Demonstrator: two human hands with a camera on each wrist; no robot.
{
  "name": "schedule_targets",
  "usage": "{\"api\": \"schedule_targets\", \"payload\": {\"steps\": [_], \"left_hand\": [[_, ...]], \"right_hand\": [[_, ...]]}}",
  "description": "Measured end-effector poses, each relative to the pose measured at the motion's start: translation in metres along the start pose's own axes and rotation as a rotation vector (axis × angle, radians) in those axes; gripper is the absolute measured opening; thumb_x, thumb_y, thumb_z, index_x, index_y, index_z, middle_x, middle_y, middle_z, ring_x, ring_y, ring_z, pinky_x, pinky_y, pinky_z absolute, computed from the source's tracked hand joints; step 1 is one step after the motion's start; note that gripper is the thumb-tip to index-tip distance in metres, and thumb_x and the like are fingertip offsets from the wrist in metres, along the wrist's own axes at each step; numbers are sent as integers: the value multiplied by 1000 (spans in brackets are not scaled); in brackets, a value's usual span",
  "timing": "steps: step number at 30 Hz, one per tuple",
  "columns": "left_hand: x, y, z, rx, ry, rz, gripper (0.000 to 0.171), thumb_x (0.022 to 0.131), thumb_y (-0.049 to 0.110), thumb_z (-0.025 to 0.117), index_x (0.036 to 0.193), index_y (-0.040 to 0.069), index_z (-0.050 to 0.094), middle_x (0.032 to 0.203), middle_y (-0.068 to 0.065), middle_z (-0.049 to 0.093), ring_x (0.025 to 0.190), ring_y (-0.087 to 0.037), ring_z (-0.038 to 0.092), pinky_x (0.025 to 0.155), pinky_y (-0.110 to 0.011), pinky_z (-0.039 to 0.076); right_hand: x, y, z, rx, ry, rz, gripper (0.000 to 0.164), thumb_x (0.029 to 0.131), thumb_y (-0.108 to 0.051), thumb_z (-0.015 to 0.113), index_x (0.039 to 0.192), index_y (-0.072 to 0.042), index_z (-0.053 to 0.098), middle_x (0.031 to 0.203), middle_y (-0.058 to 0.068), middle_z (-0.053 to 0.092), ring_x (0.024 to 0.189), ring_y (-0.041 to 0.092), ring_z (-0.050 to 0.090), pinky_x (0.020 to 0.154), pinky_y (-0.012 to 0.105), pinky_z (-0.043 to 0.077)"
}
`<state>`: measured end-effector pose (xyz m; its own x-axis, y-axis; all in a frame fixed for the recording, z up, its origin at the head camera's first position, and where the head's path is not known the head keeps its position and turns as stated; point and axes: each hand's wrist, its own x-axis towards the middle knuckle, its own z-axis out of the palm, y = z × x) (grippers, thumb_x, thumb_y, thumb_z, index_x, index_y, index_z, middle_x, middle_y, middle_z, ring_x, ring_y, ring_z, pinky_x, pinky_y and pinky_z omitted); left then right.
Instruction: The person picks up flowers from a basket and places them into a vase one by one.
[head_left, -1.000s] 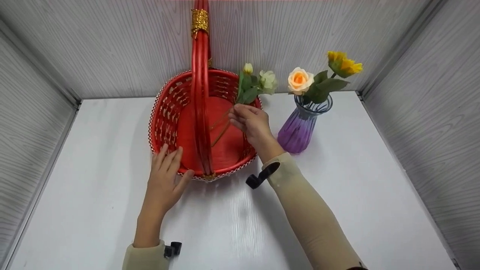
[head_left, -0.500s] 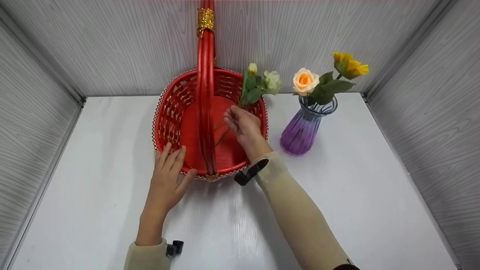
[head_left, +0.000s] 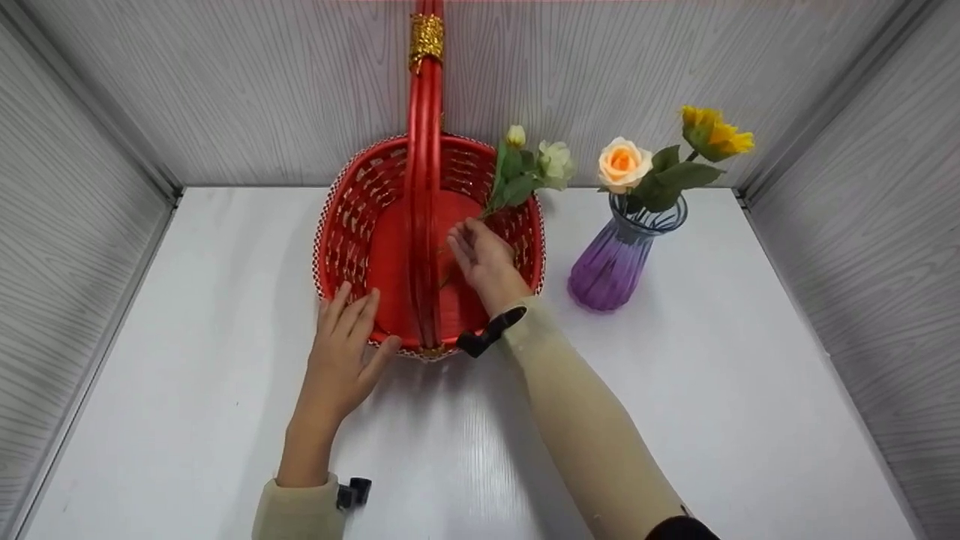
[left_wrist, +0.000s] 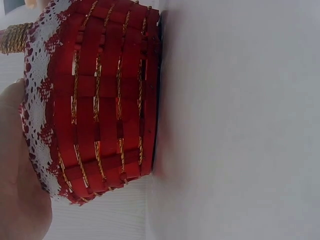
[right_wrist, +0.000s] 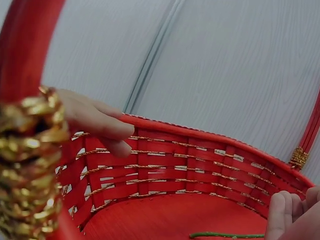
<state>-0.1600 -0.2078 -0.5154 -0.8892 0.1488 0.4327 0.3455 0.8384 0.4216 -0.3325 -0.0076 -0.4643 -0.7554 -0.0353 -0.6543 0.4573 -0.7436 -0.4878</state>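
Observation:
A red woven basket (head_left: 324, 225) with a tall handle and a white lace edge stands on the table. Over its near-left rim lies my left hand (head_left: 341, 367), fingers fairly straight and reaching inside; the left wrist view shows this hand (left_wrist: 20, 165) against the lace. Leaning on the basket's back-right rim is a pale flower sprig (head_left: 555, 165) with a bud, its stems running down inside. My right hand (head_left: 487, 259) is in the basket beside those stems, fingers loosely bent. In the right wrist view a green stem (right_wrist: 225, 235) passes behind these fingers, hiding any contact.
To the right stands a purple glass vase (head_left: 606, 274) holding a peach rose (head_left: 625, 165) and a yellow flower (head_left: 716, 133). The basket handle (head_left: 424, 187) arches up left of my right hand. Grey wood-patterned panels (head_left: 600, 67) enclose the white table (head_left: 712, 375).
My right hand has moved left and lower into the basket, off the place where it pinched the stems. The sprig stays put against the rim. My left hand keeps its place; the view shifts slightly.

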Motion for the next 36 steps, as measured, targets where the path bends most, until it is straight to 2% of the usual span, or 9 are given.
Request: {"api": "schedule_targets", "payload": {"steps": [4, 7, 11, 18, 25, 32, 36], "left_hand": [[0, 0, 0, -3, 2, -6, 69, 97, 49, 56, 153, 11, 40, 145, -13, 53, 151, -30, 22, 124, -53, 9], [-1, 1, 0, 0, 3, -14, 69, 97, 49, 56, 154, 12, 40, 146, -12, 53, 152, -28, 21, 124, -52, 9], [-1, 1, -1, -2, 2, -18, 69, 97, 47, 57, 154, 12, 40, 146, -12, 53, 152, -29, 21, 124, -52, 8], [-1, 1, -1, -1, 3, -11, 69, 97, 46, 59, 154, 11, 40, 146, -12, 53, 152, -30, 21, 124, -53, 9], [0, 2, -1, -11, 14, 5, 69, 97, 47, 58, 153, 11, 41, 144, -14, 54, 150, -33, 23, 124, -54, 10], [0, 1, 0, 7, 10, -4, 69, 97, 49, 57, 153, 12, 41, 145, -12, 54, 151, -30, 23, 124, -54, 11], [1, 2, 0, 8, 18, -5, 70, 96, 49, 57, 153, 12, 41, 145, -12, 54, 151, -30, 23, 124, -54, 10]], "right_hand": [[4, 3, -1, 38, 6, -13, 9, 97, -10, 64, 93, -4, 70, 126, 16, 65, 117, 26, 64, 97, 32, 54], [5, 5, -2, 36, 0, -13, 15, 98, -10, 62, 111, -3, 67, 138, 17, 57, 131, 28, 54, 106, 35, 48], [7, 6, -2, -12, 20, 3, 35, 99, -13, 61, 133, -4, 61, 141, 16, 56, 133, 28, 52, 110, 37, 44], [9, 6, -1, -69, 20, 50, 41, 102, -21, 58, 139, -4, 56, 145, 14, 54, 136, 28, 49, 112, 38, 42], [14, 6, -2, -60, -50, 101, 54, 105, -26, 51, 153, -6, 38, 156, 14, 39, 145, 29, 37, 118, 41, 33], [18, 7, 0, -75, -114, 102, 61, 105, -25, 50, 158, -8, 24, 163, 13, 26, 150, 28, 27, 122, 42, 25], [17, 6, 1, -99, -104, 95, 61, 105, -24, 51, 159, -10, 25, 163, 11, 27, 150, 26, 28, 121, 40, 27]]}}
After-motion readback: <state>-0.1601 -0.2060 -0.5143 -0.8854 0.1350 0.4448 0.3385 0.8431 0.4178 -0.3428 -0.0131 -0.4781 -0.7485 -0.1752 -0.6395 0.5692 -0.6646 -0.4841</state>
